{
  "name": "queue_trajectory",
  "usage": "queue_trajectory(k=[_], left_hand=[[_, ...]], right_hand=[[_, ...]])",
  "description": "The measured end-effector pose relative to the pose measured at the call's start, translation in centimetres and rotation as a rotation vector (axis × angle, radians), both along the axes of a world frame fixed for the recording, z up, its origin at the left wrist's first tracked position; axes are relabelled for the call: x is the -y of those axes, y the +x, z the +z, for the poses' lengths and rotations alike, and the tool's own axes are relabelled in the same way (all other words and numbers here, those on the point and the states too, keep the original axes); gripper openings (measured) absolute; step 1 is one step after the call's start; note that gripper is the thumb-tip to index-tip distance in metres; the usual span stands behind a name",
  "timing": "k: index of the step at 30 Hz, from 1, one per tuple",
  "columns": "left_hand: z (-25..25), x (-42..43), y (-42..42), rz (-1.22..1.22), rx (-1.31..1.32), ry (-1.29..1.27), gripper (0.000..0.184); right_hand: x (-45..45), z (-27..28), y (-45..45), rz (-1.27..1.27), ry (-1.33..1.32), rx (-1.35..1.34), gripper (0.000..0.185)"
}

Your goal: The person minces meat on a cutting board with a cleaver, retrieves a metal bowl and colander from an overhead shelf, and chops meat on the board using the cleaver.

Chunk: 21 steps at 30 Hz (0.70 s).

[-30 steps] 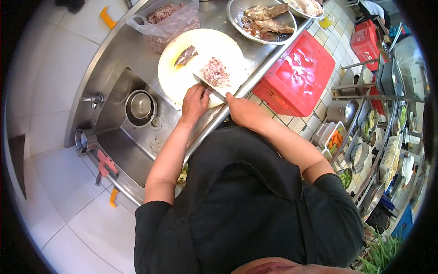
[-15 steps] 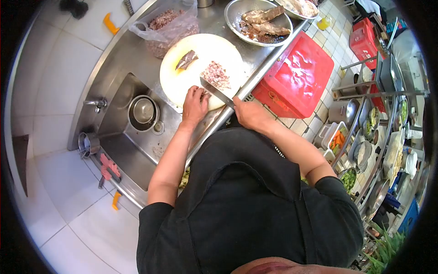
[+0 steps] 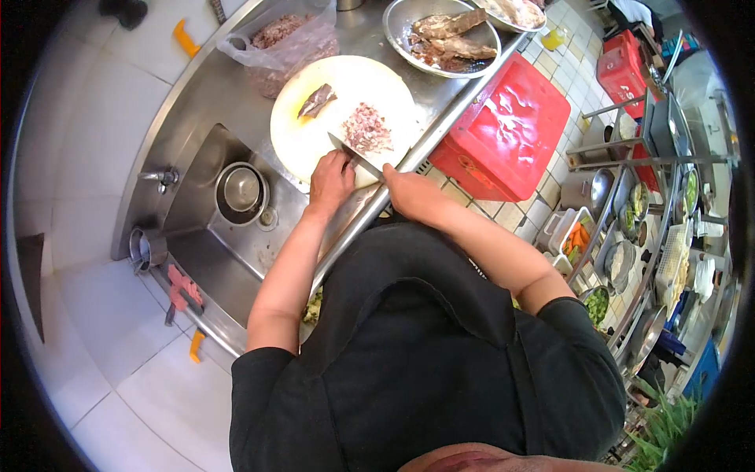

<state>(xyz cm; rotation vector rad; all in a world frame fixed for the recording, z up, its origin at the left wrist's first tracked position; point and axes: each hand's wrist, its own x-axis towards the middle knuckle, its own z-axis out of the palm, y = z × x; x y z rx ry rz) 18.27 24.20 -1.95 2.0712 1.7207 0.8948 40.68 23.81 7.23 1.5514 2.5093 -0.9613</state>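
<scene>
At a steel counter (image 3: 366, 31) beside a sink (image 3: 248, 248), a person in black works with both forearms reaching forward. Nearest the body, the right hand (image 3: 413, 195) has its fingers closed around the handle of a knife (image 3: 359, 160), whose blade slants over the near part of a round, pale cutting board (image 3: 303, 149). Close to the blade, the left hand (image 3: 332, 179) rests at the board with fingers curled; whether they pin anything is hidden. Just beyond the knife lies a heap of chopped meat (image 3: 366, 129), and farther across the board sits a separate dark piece (image 3: 318, 101). Behind the board stand a plastic bag (image 3: 295, 51) of minced meat and a metal bowl (image 3: 403, 55) of large browned pieces. Right of the counter, a red container (image 3: 519, 110) stands over the tiled floor.
</scene>
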Motion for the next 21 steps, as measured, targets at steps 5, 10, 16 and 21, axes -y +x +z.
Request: queue_trajectory(k=[5,10,16,21], left_hand=[[0.0,0.4,-0.1,-0.019,0.010,0.026,0.017],[0.5,0.5,-0.1,-0.010,0.045,0.020,0.019],[0.9,0.5,-1.0,0.005,0.015,-0.033,0.019],[0.8,0.2,-0.9,0.005,0.032,-0.068,0.019]], right_hand=[[-0.8,0.1,-0.3,0.047,-0.008,0.007,0.029],[0.8,1.1,2.5,0.040,-0.034,0.089,0.030],[1.3,2.1,0.7,-0.037,0.043,-0.022,0.027],[1.6,3.1,0.8,0.001,-0.003,0.048,0.023]])
